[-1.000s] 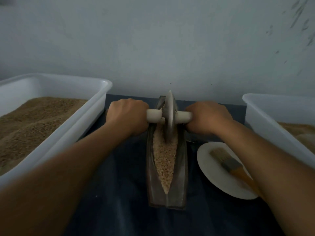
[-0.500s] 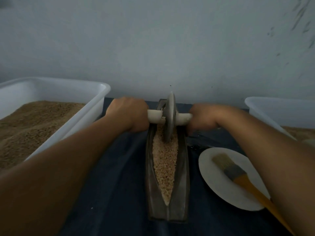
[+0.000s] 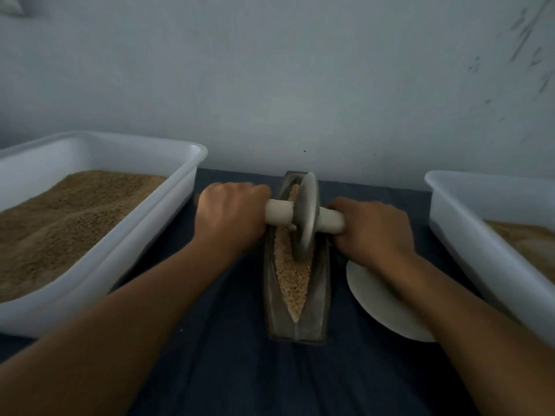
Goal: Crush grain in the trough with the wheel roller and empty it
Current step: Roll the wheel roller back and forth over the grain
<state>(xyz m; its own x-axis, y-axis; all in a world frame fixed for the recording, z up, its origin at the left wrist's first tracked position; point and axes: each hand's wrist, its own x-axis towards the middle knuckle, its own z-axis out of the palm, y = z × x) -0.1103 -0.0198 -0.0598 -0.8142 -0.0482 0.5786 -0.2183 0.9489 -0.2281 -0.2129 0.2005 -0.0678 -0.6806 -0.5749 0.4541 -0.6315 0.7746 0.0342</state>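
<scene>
A dark boat-shaped trough (image 3: pixel 295 324) lies lengthwise on the table in front of me, filled with pale grain (image 3: pixel 292 276). The grey wheel roller (image 3: pixel 304 217) stands upright in the trough's middle, its disc sunk into the grain. A pale axle handle runs through the disc. My left hand (image 3: pixel 231 216) grips the left end of the handle. My right hand (image 3: pixel 374 231) grips the right end, slightly nearer to me, so the axle sits skewed.
A white tub (image 3: pixel 168 217) of brown grain stands at the left. Another white tub (image 3: pixel 468 232) with brownish contents stands at the right. A white plate (image 3: pixel 371 298) lies right of the trough, partly under my right forearm. A wall rises just behind the dark table cloth (image 3: pixel 228 364).
The wheel has rolled toward me from the trough's far end to its middle, uncovering grain behind it. My right forearm now covers the brush on the plate.
</scene>
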